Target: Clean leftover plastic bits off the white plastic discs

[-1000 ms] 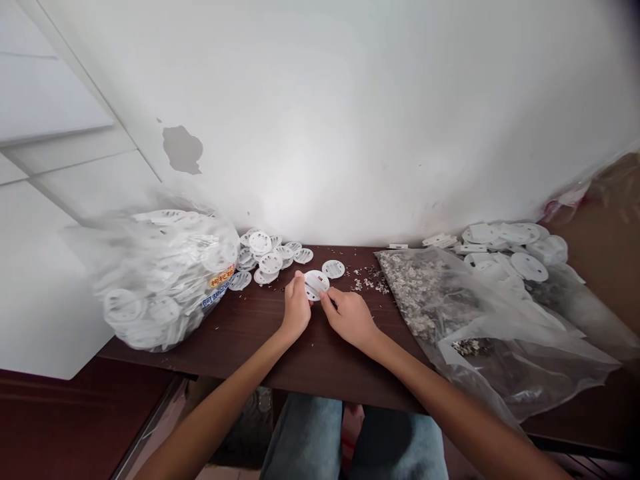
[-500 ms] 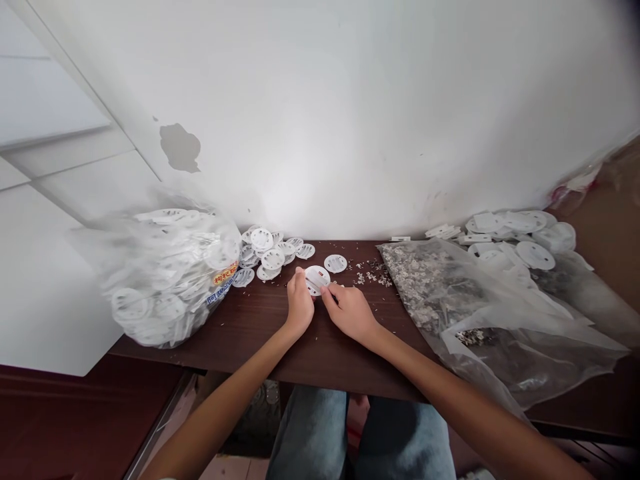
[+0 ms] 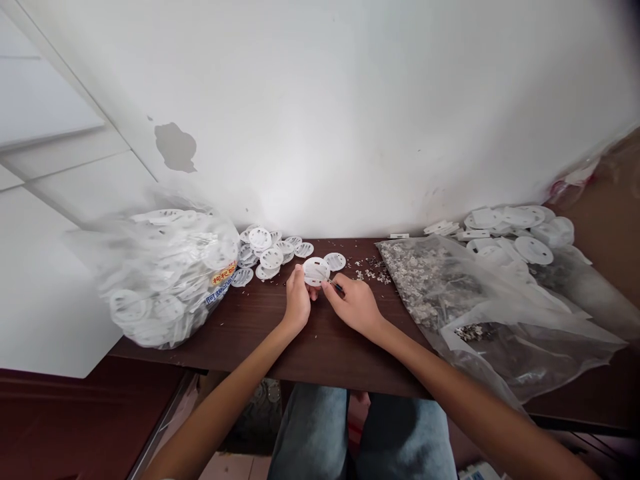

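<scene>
Holds a white disc (image 3: 316,271) by the left edge in the left grip (image 3: 299,297), over the bench (image 3: 280,360). Pinches a slim dark item (image 3: 339,288) in the right grip (image 3: 358,304), close to the disc's lower right edge. Has a bag of discs (image 3: 173,293) at left, a bag of small pieces (image 3: 425,277) at right; beyond, a loose disc (image 3: 336,261), scattered pieces (image 3: 371,274), piled discs (image 3: 271,258) and the wall (image 3: 340,133).

The bulging, clear plastic bag (image 3: 173,280) standing at the left of the dark brown wooden counter (image 3: 280,347) bears print low on its right side: red Chinese characters (image 3: 223,274) on yellow, beginning 枸杞 (the remainder is unclear), and beneath them blue Chinese characters (image 3: 219,292), apparently starting with 阿, the rest too creased to read.
</scene>
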A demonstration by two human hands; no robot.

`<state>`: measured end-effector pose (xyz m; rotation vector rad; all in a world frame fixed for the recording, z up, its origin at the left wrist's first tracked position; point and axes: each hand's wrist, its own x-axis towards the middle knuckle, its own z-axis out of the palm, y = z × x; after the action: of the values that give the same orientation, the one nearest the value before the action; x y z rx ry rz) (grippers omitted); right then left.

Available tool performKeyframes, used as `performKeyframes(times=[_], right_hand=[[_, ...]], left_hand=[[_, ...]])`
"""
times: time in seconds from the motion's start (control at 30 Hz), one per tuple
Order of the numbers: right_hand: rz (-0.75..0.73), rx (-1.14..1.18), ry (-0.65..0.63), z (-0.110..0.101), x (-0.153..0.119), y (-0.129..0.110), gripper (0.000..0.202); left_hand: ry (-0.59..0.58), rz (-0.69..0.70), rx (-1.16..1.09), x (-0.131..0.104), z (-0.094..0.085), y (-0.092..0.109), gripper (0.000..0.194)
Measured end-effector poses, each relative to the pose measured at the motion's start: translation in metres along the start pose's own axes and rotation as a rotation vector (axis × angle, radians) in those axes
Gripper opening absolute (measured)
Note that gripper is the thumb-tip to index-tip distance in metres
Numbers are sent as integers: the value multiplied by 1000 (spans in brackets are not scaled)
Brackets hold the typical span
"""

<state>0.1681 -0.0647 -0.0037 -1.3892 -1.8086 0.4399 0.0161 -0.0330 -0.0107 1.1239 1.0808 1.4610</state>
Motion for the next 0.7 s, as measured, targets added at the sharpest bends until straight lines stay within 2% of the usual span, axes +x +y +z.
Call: performKeyframes(times=[0.1,0.23,0.53,0.7], right_hand=[[45,42,36,-4,3,-2,27],[24,16,18,-4,5,-6,26],[-15,-13,30,-1,6,1,21],[-54,-64,60,2,5,1,24]], left_hand=[[-46,-69,-54,-3,2,-1,50],[-106,-158,-130,-10,7,-2,47],[-210,-154,-229,-20,10,-2,47],[-206,-145,-189,-22,10,-5,45]])
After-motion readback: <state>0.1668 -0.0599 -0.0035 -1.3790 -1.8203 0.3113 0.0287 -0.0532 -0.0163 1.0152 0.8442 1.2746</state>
